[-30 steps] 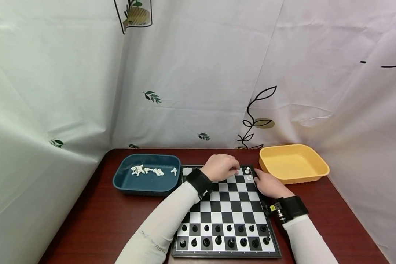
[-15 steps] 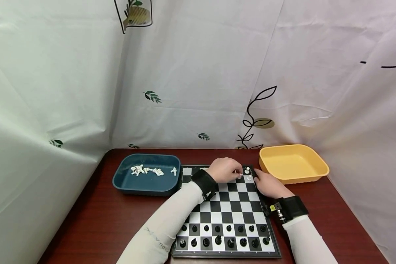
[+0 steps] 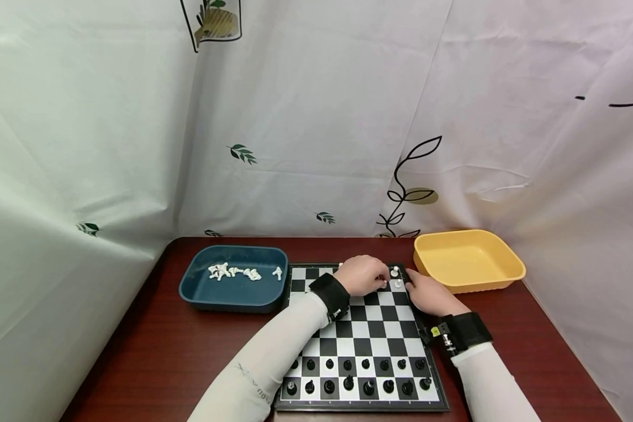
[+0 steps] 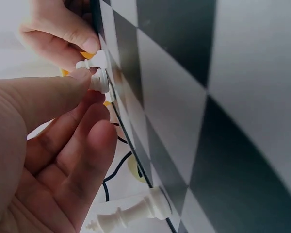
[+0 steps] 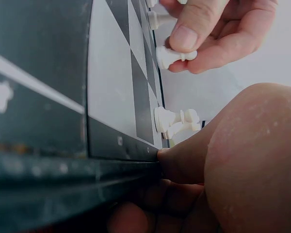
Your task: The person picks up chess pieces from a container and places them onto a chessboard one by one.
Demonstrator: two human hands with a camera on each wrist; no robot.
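My left hand [image 3: 362, 275] is over the far right part of the chessboard [image 3: 370, 329]. Its thumb and index finger pinch a white pawn [image 5: 176, 57], whose base is at or just above the board; contact is unclear. Two white pieces stand at the far right corner, one of them a pawn [image 3: 398, 283]. With the thumb at the edge and fingers underneath, my right hand [image 3: 431, 292] grips the board's right side. A tall white chess piece [image 4: 131, 211] stands on the board's far row in the left wrist view, mostly hidden behind my left hand in the head view.
Two rows of black chess pieces [image 3: 349, 383] stand along the board's near side. Left of the board, a blue tray [image 3: 190, 292] holds several white pieces [image 3: 234, 272]. A yellow tray [image 3: 470, 265] sits to the right. White patterned cloth [image 3: 306, 117] hangs behind the table [image 3: 153, 346].
My left hand has moved right and slightly nearer, towards the white pieces in the corner. A white piece top now shows behind it. My right hand stays on the board's edge.
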